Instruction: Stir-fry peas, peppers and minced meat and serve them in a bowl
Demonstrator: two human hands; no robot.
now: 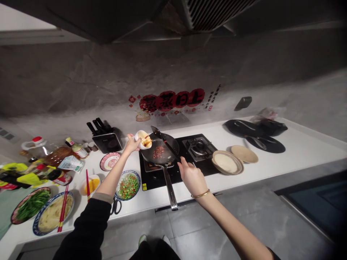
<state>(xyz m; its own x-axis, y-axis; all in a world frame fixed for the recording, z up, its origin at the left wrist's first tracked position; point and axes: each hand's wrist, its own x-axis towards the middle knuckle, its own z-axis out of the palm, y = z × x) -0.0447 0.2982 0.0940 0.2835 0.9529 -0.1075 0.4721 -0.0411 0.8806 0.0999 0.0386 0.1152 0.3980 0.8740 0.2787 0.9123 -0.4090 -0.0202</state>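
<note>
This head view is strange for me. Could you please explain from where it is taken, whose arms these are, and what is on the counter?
The camera sits on a person's head and looks down, so both arms are that person's own. The left hand tips a small white bowl over the wok on the stove; meat lies in the wok. The right hand grips the spatula handle. On the white counter stand a bowl of chopped vegetables, a plate of greens, sauce bottles and a knife block.
</note>
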